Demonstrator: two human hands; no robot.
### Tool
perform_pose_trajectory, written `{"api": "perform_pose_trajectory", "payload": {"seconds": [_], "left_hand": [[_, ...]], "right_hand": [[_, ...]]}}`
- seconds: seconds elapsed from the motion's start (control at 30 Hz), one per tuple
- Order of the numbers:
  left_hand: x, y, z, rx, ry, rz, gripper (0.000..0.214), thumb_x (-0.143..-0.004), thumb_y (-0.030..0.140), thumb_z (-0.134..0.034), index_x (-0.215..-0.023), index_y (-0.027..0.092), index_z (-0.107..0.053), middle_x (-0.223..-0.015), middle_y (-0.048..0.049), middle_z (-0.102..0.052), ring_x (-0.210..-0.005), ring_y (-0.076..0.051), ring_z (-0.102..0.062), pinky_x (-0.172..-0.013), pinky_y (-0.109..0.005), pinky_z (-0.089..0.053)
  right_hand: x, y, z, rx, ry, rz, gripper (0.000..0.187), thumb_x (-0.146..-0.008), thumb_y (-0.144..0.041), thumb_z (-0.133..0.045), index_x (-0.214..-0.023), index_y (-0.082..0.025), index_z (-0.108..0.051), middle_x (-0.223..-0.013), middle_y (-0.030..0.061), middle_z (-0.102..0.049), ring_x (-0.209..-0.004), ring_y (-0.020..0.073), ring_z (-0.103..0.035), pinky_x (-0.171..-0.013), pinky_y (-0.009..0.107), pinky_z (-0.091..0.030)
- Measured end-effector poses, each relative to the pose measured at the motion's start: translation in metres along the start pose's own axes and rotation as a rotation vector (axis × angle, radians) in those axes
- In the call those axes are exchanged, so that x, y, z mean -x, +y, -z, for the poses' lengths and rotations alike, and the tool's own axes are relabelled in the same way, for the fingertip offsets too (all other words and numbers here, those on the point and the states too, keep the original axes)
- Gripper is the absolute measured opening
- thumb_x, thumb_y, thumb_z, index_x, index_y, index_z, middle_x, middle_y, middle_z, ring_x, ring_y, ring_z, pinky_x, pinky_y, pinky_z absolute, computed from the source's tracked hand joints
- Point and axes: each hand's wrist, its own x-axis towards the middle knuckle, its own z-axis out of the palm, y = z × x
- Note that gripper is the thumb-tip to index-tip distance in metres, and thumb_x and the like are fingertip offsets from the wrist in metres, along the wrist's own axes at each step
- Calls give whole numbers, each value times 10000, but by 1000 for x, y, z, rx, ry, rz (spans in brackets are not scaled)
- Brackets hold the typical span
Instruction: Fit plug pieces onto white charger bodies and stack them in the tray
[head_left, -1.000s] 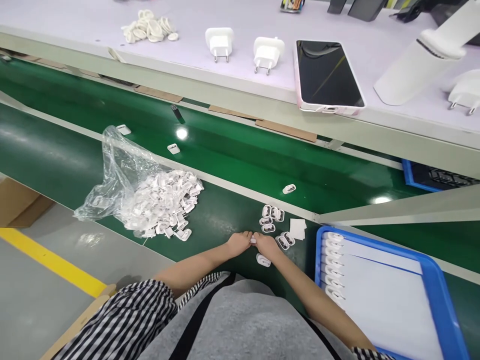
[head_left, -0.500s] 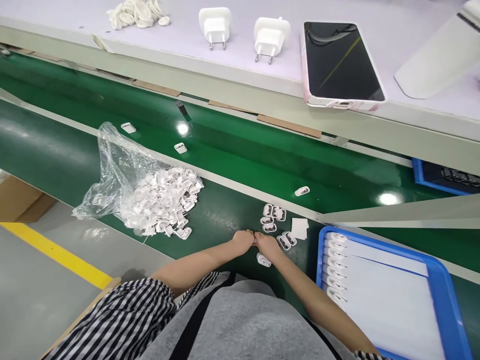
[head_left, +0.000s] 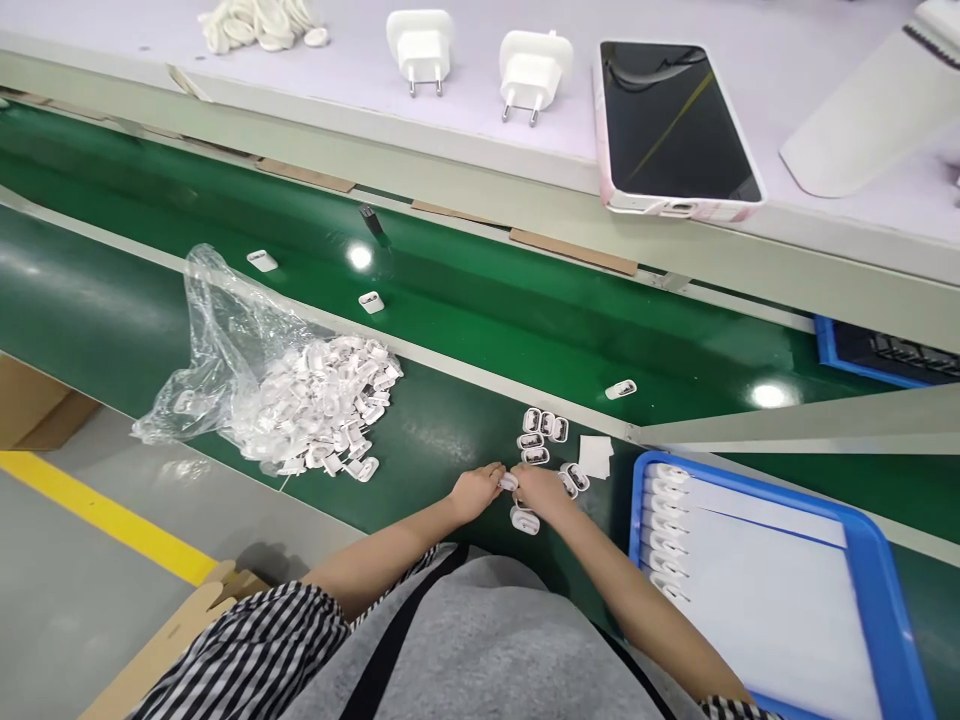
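White plastic, a small part (head_left: 508, 482), sits pinched between the fingertips of the left hand (head_left: 474, 491) and the right hand (head_left: 541, 490), low in the middle of the frame over the green belt (head_left: 442, 420); both hands are closed on it, and its long axis seems to run left to right from one hand to the other, though the fingers cover most of it and its ends cannot be made out. Just below the right hand another white piece (head_left: 525, 520) lies on the belt, partly under the wrist. Above the hands a small cluster of white parts (head_left: 541, 434) lies flat, dark faces up, with a white square of paper (head_left: 596, 456) to its right. At lower right a blue tray (head_left: 877, 560) is cut off by the frame edge, a column of white pieces (head_left: 667, 530) lined along its left wall, close to the right forearm. Left of centre a clear plastic bag (head_left: 217, 350) spills a heap of white parts (head_left: 322, 410), well apart from the hands, with bare belt between. Along the top of the frame the counter (head_left: 480, 150) carries two white plug adapters (head_left: 472, 60) and a dark phone (head_left: 675, 125); a metal rail (head_left: 480, 375) runs diagonally above the cluster
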Motion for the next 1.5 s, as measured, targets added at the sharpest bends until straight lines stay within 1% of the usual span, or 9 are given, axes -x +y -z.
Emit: {"api": "perform_pose_trajectory", "payload": {"seconds": [0.1,0.2,0.3,0.43,0.63,0.83,1.1,1.23,1.5], "left_hand": [[-3,1,3,-3,-38,17,235,-740,172,-414,-967,151,-472,-1052,-69,-501,-884,-159,-516,-726,-248,-424],[-6,-3,5,8,-74,-6,198,-732,193,-420,-916,157,-485,-982,-53,-523,-846,-160,-524,-704,-247,-425],[-7,-6,7,34,-86,-31,206,-721,225,-435,-914,167,-480,-975,-40,-523,-829,-160,-527,-692,-243,-423],[-7,-7,5,75,-69,-29,216,-710,208,-436,-919,177,-476,-975,-29,-525,-825,-148,-525,-702,-230,-415],[-2,-6,-5,199,10,12,237,-710,186,-423,-942,175,-472,-1004,-22,-515,-838,-119,-514,-740,-211,-397],[4,-5,-11,326,72,84,246,-696,174,-436,-936,163,-484,-950,-16,-539,-731,-97,-530,-713,-210,-411],[12,-1,-13,419,130,173,257,-690,193,-461,-944,172,-492,-862,-1,-567,-692,-97,-537,-679,-208,-424],[11,-3,-13,404,138,147,262,-682,181,-467,-941,161,-500,-862,-6,-565,-669,-91,-530,-669,-202,-421],[17,-6,-14,339,157,134,249,-682,164,-468,-926,173,-517,-899,-6,-557,-713,-95,-521,-693,-201,-410]], "right_hand": [[-6,42,55,-18,152,-214,298,-767,-158,-356,-1049,-207,-441,-1009,103,-509,-867,209,-504,-683,309,-418],[-27,104,97,49,318,-509,443,-751,-99,-327,-1189,-142,-278,-1229,216,-248,-1049,311,-358,-699,398,-394],[-51,160,104,113,156,-638,569,-698,-84,-433,-1223,-175,-233,-1267,215,-158,-1048,313,-371,-660,363,-414],[-64,193,88,155,-39,-481,442,-649,-35,-460,-1073,-160,-454,-1072,154,-447,-845,213,-529,-589,260,-410],[-40,146,76,176,92,-388,295,-731,-197,-417,-1010,-111,-463,-925,129,-532,-836,197,-523,-582,233,-375],[-9,76,33,161,-26,-234,288,-669,-86,-441,-940,-155,-510,-929,96,-540,-818,187,-539,-582,226,-373],[17,64,25,12,25,-128,355,-682,-166,-491,-1036,-153,-467,-1041,96,-508,-961,206,-469,-744,267,-367],[27,32,11,-105,91,71,316,-724,-207,-462,-1038,-181,-462,-1035,67,-514,-926,168,-486,-755,249,-368],[9,-15,-29,84,35,198,236,-742,-198,-452,-971,-147,-478,-955,76,-517,-822,175,-525,-645,247,-399]]}}
